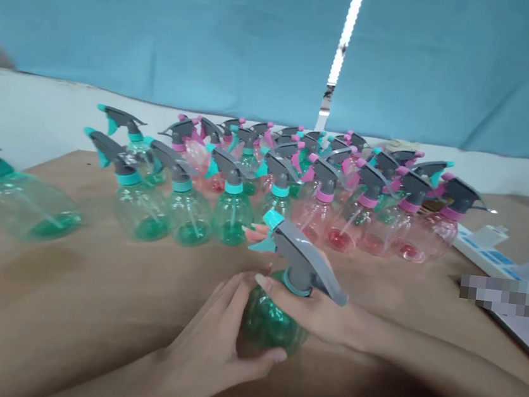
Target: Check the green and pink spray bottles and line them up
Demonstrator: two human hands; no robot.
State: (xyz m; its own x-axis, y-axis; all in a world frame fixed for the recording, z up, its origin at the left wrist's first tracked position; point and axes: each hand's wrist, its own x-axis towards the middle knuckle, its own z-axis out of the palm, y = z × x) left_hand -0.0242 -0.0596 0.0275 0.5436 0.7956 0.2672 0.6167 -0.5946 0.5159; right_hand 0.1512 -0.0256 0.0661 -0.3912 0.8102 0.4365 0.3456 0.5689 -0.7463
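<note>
A green spray bottle point(274, 317) with a grey trigger head and teal nozzle stands at the front middle of the table, between my two hands. My left hand point(225, 334) wraps round the lower body from the left, thumb across the near side. Around the neck, just under the spray head, closes my right hand point(312, 309), its thumb in front and its fingers partly hidden behind the head. The nozzle points to the upper left. Behind it stand green spray bottles point(233, 217) with teal collars and pink spray bottles point(317, 217) with pink collars.
Several rows of bottles fill the back of the wooden table point(135, 324). A single green bottle point(29, 207) stands apart at far left. On the right lie a white and blue object point(492, 253) and a partly blurred item. A blue curtain point(215, 40) hangs behind.
</note>
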